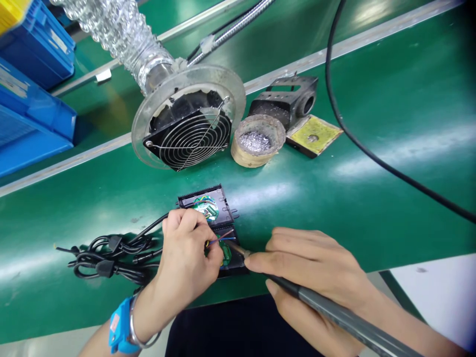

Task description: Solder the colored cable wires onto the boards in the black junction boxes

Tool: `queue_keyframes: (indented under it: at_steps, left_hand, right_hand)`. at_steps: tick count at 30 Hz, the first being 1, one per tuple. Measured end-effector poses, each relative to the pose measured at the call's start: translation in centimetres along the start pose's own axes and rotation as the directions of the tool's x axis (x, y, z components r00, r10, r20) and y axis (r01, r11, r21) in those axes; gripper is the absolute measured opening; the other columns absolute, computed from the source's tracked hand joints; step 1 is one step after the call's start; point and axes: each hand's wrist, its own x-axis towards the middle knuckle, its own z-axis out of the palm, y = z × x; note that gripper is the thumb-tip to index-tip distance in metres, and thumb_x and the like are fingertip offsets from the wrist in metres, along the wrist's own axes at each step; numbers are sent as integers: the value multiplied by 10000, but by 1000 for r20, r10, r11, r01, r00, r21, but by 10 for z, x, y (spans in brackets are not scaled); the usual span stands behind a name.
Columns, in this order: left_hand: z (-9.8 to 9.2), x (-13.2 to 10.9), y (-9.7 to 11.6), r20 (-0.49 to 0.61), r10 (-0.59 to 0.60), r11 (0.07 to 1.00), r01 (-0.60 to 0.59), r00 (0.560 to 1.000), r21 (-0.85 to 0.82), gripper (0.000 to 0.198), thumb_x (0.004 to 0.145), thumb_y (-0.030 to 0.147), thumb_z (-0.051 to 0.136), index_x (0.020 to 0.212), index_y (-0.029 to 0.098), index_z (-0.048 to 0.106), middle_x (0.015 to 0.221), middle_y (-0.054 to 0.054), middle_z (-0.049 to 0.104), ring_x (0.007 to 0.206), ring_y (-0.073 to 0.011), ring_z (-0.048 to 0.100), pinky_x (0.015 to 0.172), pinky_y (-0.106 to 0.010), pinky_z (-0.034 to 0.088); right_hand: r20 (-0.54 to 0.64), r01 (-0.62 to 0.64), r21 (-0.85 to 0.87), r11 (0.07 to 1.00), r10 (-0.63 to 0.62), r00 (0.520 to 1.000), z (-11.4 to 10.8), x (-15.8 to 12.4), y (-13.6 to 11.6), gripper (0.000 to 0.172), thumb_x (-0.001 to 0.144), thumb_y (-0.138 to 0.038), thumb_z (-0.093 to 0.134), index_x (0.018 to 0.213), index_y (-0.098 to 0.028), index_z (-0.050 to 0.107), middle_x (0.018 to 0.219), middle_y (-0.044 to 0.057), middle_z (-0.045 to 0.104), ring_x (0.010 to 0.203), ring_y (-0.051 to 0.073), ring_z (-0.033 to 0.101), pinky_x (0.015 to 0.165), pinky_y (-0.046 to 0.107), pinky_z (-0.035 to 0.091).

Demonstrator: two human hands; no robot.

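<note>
My right hand grips a soldering iron, its tip reaching into the nearer of two open black plastic cases. That nearer case holds a green circuit board, partly covered by my left hand. Between thumb and fingers my left hand pinches thin coloured wires, whose ends stick out toward the iron's tip. Just beyond lies the farther case with another wired circuit board. Black cables are bundled left of the cases.
A fume extractor fan on a foil duct stands behind the cases. Beside it are a round tub of solder bits, an iron stand and a yellow sponge. Blue bins are at left; a black cord crosses the right.
</note>
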Motion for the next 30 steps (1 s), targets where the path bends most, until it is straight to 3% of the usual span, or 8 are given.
queue_keyframes:
  at_steps: [12, 21, 25, 30]
  left_hand:
    - [1, -1, 0, -6, 8, 1000, -8, 1000, -1, 107, 728, 97, 609, 687, 187, 647, 848, -54, 595, 898, -239, 468, 793, -450, 421]
    - [2, 0, -1, -3, 11, 1000, -11, 1000, -5, 98, 727, 95, 607, 684, 173, 647, 856, -60, 598, 902, -243, 464, 783, -449, 415]
    - [1, -1, -1, -4, 8, 1000, -8, 1000, 0, 103, 730, 95, 602, 686, 176, 648, 861, -60, 597, 906, -244, 463, 787, -450, 417]
    - [2, -2, 0, -5, 10, 1000, -10, 1000, -9, 101, 719, 86, 607, 679, 171, 643, 852, -59, 589, 901, -240, 450, 789, -443, 419]
  right_hand:
    - [-13, -107, -58, 993, 107, 994, -5, -3, -9, 265, 777, -40, 471, 905, -178, 656, 639, 5, 538, 551, 125, 489, 474, 294, 356]
    - [19, 4, -14, 1000, -3, 1000, 0, 2, 1, 334, 680, -50, 472, 936, -174, 647, 622, -4, 507, 517, 122, 428, 451, 300, 288]
    - [98, 46, -61, 997, -40, 994, -5, 5, 0, 315, 682, -63, 477, 918, -180, 648, 620, -6, 511, 524, 126, 423, 454, 306, 302]
    - [94, 50, -90, 995, -41, 995, -9, 7, -1, 325, 699, -39, 474, 930, -180, 654, 643, 0, 531, 545, 127, 434, 467, 318, 303]
